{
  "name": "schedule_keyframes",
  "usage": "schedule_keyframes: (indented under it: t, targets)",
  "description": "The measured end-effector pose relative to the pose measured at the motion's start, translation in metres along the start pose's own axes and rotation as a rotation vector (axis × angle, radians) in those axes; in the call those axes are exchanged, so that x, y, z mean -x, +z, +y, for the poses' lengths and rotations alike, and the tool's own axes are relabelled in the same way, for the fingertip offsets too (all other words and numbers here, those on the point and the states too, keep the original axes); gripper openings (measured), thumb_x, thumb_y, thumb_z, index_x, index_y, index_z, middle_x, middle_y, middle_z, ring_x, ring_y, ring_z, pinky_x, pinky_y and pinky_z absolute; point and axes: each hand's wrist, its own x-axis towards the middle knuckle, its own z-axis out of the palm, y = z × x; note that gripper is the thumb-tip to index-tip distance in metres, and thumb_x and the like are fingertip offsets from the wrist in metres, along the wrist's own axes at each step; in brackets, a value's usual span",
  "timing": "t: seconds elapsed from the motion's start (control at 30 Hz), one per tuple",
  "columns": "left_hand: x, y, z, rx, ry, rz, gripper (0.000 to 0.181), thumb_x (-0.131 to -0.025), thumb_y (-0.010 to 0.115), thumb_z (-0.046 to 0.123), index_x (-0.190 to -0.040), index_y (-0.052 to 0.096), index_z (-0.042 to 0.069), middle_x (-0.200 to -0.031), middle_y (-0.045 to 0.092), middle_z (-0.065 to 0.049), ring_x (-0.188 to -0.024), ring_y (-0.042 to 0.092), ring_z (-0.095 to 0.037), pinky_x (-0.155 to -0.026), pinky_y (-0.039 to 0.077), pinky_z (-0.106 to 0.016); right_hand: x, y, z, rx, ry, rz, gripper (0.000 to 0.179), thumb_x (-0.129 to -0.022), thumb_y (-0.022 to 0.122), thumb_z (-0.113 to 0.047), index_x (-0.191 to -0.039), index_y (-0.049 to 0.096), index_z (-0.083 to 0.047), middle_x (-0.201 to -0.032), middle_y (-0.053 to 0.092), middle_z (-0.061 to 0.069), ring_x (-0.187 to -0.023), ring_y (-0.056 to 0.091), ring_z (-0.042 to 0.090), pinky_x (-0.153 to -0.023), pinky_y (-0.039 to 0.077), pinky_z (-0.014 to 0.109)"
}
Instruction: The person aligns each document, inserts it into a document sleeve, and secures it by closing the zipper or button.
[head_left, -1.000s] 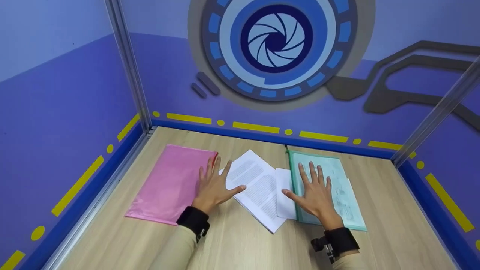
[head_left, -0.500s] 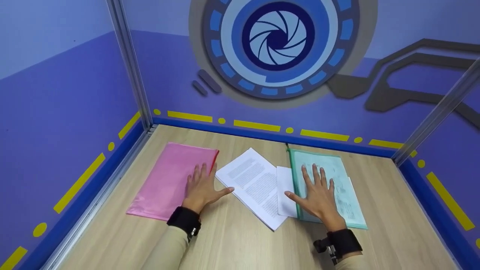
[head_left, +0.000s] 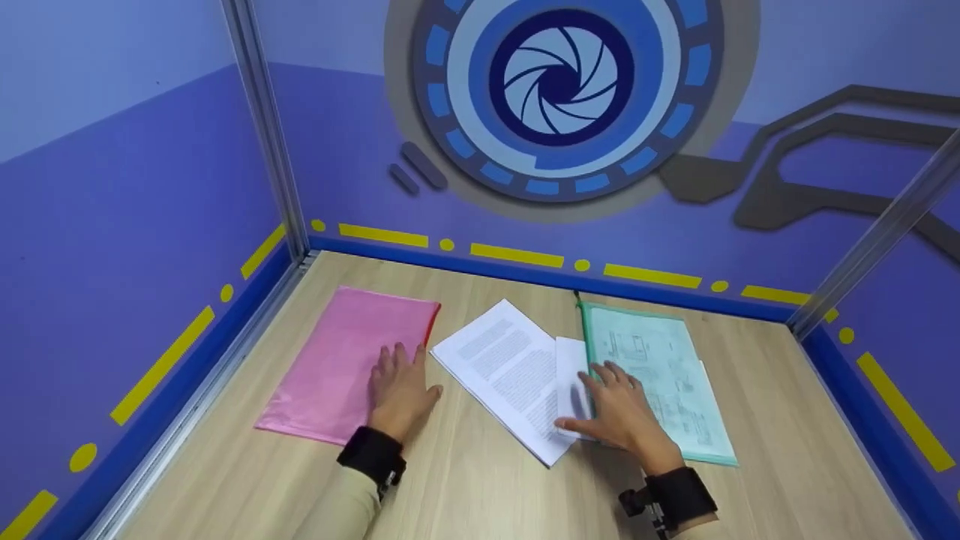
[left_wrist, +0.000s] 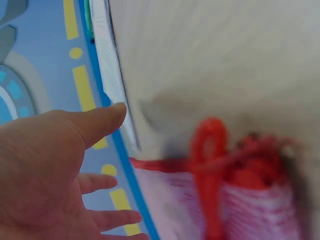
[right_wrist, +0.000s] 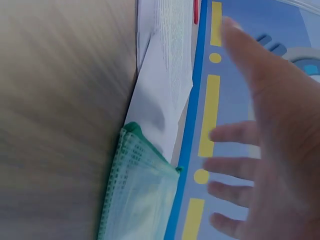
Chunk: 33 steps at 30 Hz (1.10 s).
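My left hand [head_left: 399, 397] is above the right edge of a pink zip document pouch [head_left: 330, 360], its fingers spread loosely. In the left wrist view, a red loop [left_wrist: 209, 145] stands at the corner of that pouch, blurred, and the hand shows a gap from it. A stack of printed sheets [head_left: 502, 367] lies slanted in the middle. My right hand [head_left: 622, 412] is over the left edge of a green zip document pouch [head_left: 660, 352], fingers slightly bent and holding nothing. A white sheet [head_left: 570, 367] sticks out from under the green pouch and overlaps the printed stack.
The wooden table [head_left: 480, 495] is bounded by a purple wall [head_left: 337, 165] behind and panels at both sides. Metal posts [head_left: 266, 135] stand at the corners. Another white edge shows past the green pouch's right side.
My left hand has shifted left, off the printed sheets to the pink pouch's edge. The right hand has drawn back nearer to me and its fingers have bent. Pouches and papers stay put.
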Motion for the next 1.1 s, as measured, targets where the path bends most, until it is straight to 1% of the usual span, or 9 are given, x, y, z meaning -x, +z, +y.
schedule_keyframes:
  t: [0.07,0.17,0.3,0.4,0.53,0.63,0.87,1.0,1.1]
  targets:
    - [0.005,0.001,0.010,0.014,0.031,-0.015,0.085,-0.095,0.078,0.041,-0.162,0.040,0.007,-0.164,0.030,-0.034,-0.154,0.021,-0.055,-0.120,0.025,-0.067,0.000,0.001,-0.004,0.002,-0.004,-0.067,0.108,-0.074,0.075,-0.084,-0.146,0.062,-0.004,-0.152,0.054,0.024,-0.144,0.042,0.049,-0.111,0.034,0.072]
    - [0.010,0.005,0.027,0.053,0.104,-0.038,0.092,-0.095,0.076,0.051,-0.166,0.034,0.012,-0.167,0.028,-0.030,-0.156,0.019,-0.053,-0.121,0.024,-0.067,0.001,0.002,-0.008,0.008,0.013,-0.124,0.105,-0.073,0.081,-0.079,-0.147,0.062,-0.007,-0.148,0.058,0.021,-0.140,0.047,0.047,-0.111,0.035,0.071]
    - [0.011,0.021,0.048,0.074,0.223,-0.058,0.101,-0.092,0.072,0.066,-0.169,0.027,0.020,-0.169,0.029,-0.025,-0.156,0.022,-0.050,-0.121,0.026,-0.067,0.003,0.005,-0.009,0.012,0.058,-0.163,0.099,-0.075,0.086,-0.069,-0.150,0.060,-0.010,-0.144,0.060,0.021,-0.136,0.051,0.046,-0.110,0.035,0.071]
    - [0.012,0.035,0.056,0.060,0.277,-0.089,0.103,-0.089,0.071,0.072,-0.169,0.029,0.020,-0.168,0.031,-0.026,-0.155,0.025,-0.050,-0.120,0.028,-0.066,0.004,0.009,-0.008,0.003,0.099,-0.196,0.094,-0.078,0.087,-0.065,-0.151,0.059,-0.011,-0.147,0.059,0.021,-0.136,0.051,0.046,-0.111,0.035,0.071]
    - [0.016,0.048,0.062,0.043,0.279,-0.142,0.103,-0.088,0.072,0.072,-0.167,0.033,0.019,-0.167,0.032,-0.028,-0.153,0.028,-0.052,-0.119,0.030,-0.065,0.006,0.013,-0.007,-0.020,0.129,-0.228,0.088,-0.081,0.086,-0.062,-0.148,0.061,-0.011,-0.150,0.056,0.021,-0.135,0.051,0.046,-0.111,0.037,0.069]
    - [0.018,0.052,0.064,0.004,0.265,-0.151,0.102,-0.087,0.073,0.072,-0.166,0.037,0.019,-0.165,0.035,-0.027,-0.152,0.030,-0.052,-0.117,0.033,-0.064,0.006,0.014,-0.007,-0.025,0.127,-0.235,0.082,-0.083,0.085,-0.060,-0.144,0.064,-0.010,-0.148,0.057,0.020,-0.133,0.053,0.044,-0.110,0.040,0.068]
    - [0.018,0.048,0.067,-0.137,0.256,-0.135,0.094,-0.084,0.075,0.072,-0.158,0.052,0.020,-0.163,0.041,-0.023,-0.150,0.036,-0.048,-0.114,0.039,-0.060,0.005,0.015,-0.010,0.011,0.074,-0.212,0.067,-0.088,0.083,-0.055,-0.135,0.069,-0.009,-0.142,0.061,0.020,-0.126,0.058,0.043,-0.106,0.044,0.066]
    - [0.017,0.045,0.067,-0.164,0.255,-0.124,0.088,-0.084,0.077,0.070,-0.153,0.058,0.020,-0.160,0.045,-0.022,-0.148,0.040,-0.047,-0.111,0.042,-0.060,0.005,0.016,-0.012,0.022,0.033,-0.181,0.063,-0.090,0.082,-0.052,-0.131,0.070,-0.006,-0.143,0.061,0.023,-0.129,0.057,0.046,-0.107,0.043,0.067]
    - [0.016,0.042,0.067,-0.159,0.252,-0.118,0.087,-0.084,0.077,0.069,-0.152,0.059,0.020,-0.160,0.045,-0.023,-0.148,0.040,-0.047,-0.110,0.042,-0.060,0.005,0.017,-0.014,0.031,0.011,-0.147,0.057,-0.090,0.083,-0.049,-0.125,0.072,-0.006,-0.139,0.064,0.022,-0.128,0.057,0.045,-0.105,0.044,0.067]
